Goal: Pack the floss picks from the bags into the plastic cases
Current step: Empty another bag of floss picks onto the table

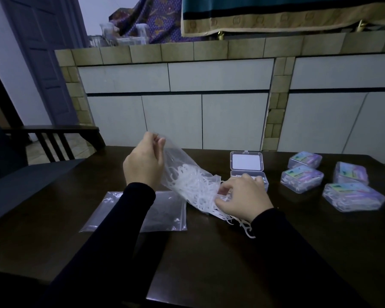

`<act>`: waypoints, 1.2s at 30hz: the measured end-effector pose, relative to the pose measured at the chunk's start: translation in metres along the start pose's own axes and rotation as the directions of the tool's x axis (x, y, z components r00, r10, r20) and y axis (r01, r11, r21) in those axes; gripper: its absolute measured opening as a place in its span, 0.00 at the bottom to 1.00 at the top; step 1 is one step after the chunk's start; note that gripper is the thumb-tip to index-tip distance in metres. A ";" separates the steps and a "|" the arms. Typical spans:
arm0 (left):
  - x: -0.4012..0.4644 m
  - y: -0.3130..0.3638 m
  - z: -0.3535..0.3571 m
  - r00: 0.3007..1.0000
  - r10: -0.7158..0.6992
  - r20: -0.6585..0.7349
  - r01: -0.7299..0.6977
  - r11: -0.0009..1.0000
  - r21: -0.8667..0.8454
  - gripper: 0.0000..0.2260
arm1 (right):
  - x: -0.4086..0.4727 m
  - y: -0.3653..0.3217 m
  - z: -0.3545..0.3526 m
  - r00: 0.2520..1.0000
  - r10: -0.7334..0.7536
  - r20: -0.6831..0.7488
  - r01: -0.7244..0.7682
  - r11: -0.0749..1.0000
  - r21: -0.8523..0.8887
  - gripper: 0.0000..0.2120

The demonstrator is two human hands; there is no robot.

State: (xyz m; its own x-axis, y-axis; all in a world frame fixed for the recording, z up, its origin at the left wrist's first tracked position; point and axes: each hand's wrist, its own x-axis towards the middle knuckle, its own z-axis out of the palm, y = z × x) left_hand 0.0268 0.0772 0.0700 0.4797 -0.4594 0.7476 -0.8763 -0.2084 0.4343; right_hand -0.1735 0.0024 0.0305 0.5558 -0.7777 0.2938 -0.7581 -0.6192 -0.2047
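L hand grip: pinches clear bag top, frame ctr | R hand grip: fingers curled among floss picks at bag mouth | open case just behind, on tabletop

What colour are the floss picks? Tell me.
White, seen in the head view: the floss picks spill from the clear bag.

Tilted clear bag, spilling white floss picks

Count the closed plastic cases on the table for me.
4, all at the table's right: back case, middle case, far-right case, front case. One open case sits separately.
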 end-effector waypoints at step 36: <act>-0.003 -0.002 0.004 0.994 -0.107 0.020 0.108 0.991 -0.075 0.12 | 0.015 -0.034 0.011 0.977 -0.203 0.073 0.208 0.974 -0.087 0.23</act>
State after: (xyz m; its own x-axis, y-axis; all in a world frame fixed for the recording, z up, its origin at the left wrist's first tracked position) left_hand 0.0275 0.0757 0.0652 0.5694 -0.4517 0.6868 -0.8137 -0.1911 0.5489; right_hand -0.1361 0.0104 0.0316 0.7211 -0.6420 0.2605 -0.6522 -0.7559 -0.0573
